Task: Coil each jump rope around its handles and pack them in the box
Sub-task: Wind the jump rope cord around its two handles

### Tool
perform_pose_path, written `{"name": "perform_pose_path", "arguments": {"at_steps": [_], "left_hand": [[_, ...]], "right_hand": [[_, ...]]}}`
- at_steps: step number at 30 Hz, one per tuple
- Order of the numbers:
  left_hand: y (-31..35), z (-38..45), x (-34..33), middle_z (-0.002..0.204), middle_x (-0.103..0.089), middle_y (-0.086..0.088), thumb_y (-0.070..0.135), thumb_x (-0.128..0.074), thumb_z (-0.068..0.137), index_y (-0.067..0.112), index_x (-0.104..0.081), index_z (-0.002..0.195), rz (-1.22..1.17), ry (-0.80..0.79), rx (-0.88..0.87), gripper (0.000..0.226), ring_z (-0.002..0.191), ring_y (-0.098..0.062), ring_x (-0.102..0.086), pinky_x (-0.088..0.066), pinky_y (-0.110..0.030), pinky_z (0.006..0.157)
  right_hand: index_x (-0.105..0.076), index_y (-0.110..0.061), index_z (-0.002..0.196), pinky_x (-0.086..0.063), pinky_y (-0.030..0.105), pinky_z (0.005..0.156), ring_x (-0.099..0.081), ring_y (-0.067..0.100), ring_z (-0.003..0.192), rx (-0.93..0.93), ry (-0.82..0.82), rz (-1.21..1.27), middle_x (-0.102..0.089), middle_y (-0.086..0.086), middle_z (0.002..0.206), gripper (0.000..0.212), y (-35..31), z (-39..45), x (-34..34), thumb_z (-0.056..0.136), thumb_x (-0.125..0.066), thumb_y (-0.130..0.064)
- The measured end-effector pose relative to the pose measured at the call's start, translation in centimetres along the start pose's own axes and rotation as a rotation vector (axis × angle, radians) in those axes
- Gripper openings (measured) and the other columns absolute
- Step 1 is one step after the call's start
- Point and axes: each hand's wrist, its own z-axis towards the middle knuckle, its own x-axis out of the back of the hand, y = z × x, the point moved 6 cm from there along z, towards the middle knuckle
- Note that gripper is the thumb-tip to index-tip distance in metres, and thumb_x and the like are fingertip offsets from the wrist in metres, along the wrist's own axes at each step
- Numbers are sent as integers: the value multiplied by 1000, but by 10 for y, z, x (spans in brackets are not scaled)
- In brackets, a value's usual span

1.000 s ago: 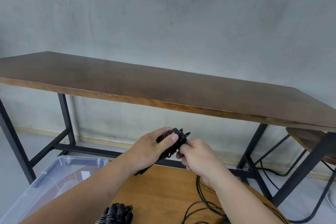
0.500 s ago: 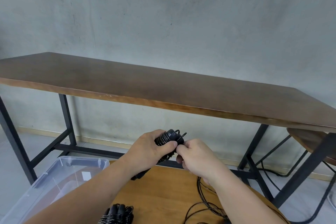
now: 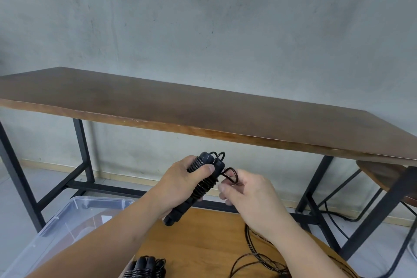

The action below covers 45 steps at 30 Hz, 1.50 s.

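Observation:
My left hand [image 3: 180, 184] grips a pair of black jump rope handles [image 3: 198, 187] held together, with thin black cord coiled round their upper half. Just to the right, my right hand [image 3: 244, 189] pinches a small loop of that cord [image 3: 231, 175] beside the handles. A second coiled jump rope [image 3: 146, 267] lies on the round wooden table [image 3: 203, 239] near the bottom edge. More loose black rope [image 3: 259, 259] is spread on the table under my right forearm. The clear plastic box [image 3: 67, 223] stands on the floor at lower left.
A long dark wooden table [image 3: 203, 110] on black metal legs stands ahead against a grey wall. A wooden stool [image 3: 383, 178] and black cables on the floor are at the right.
My right hand has drawn a loop of cord out to the right of the handles. The handles in my left hand have tilted a little more upright.

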Motion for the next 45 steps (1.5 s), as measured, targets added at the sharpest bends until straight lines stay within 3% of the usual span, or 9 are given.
{"name": "perform_pose_path", "arguments": {"at_steps": [5,10,14,18,26,29,41,43,45], "left_hand": [[-2,2,0,76,-70,-10,32,-66,92,10,-63,102,-75,24,29,25,61,-24,-63,-57,-36,63],[-4,2,-3,73,-70,-7,32,-68,91,10,-61,99,-66,5,23,24,62,-23,-63,-58,-41,68],[2,1,-5,75,-68,3,40,-69,87,23,-59,93,213,74,-94,21,63,-9,-61,-51,-24,61],[7,-2,-8,80,-66,9,48,-69,84,34,-56,94,353,133,-183,22,70,-7,-60,-50,-25,67],[20,-10,-7,85,-64,18,60,-62,83,40,-47,114,799,286,-360,40,77,-7,-63,-46,-18,65],[23,-12,-10,86,-63,18,60,-62,83,36,-50,119,882,312,-461,44,74,-11,-63,-41,-20,64],[18,-11,-5,89,-63,20,58,-67,80,43,-47,106,561,214,-330,36,82,0,-60,-49,-23,74],[16,-11,-7,90,-64,19,58,-67,81,43,-47,106,560,192,-326,35,83,0,-61,-51,-25,75],[14,-11,-7,91,-63,19,57,-66,82,44,-46,104,557,181,-313,33,83,0,-61,-51,-24,74]], "right_hand": [[-64,-23,92,-53,32,68,-63,7,78,244,95,-155,-63,-10,80,22,-6,-2,8,101,-49,-35],[-67,-21,97,-43,17,66,-53,4,84,319,116,-217,-49,-15,95,19,-9,-1,8,101,-51,-30],[-76,-24,98,-52,17,66,-66,4,76,76,147,92,-69,-10,78,12,-2,1,9,94,-65,-24],[-72,-15,93,-59,21,64,-73,14,67,-206,209,524,-76,0,72,6,4,0,12,87,-73,-13],[-72,-31,86,-60,28,74,-74,8,75,-177,135,446,-76,-7,77,17,-5,-4,7,97,-59,-34],[-75,-22,82,-60,26,68,-73,15,74,-255,176,584,-76,1,74,22,2,-5,5,98,-60,-24],[-60,3,117,-57,21,49,-69,17,61,-460,16,1380,-72,17,78,25,15,-4,-23,94,-59,-7],[-55,-2,123,-57,22,49,-69,17,59,-440,77,1355,-71,16,75,30,19,-4,-21,94,-61,-6],[-56,-18,122,-58,25,55,-69,18,61,-326,151,1043,-74,12,75,27,17,-4,-12,96,-59,-8]]}}
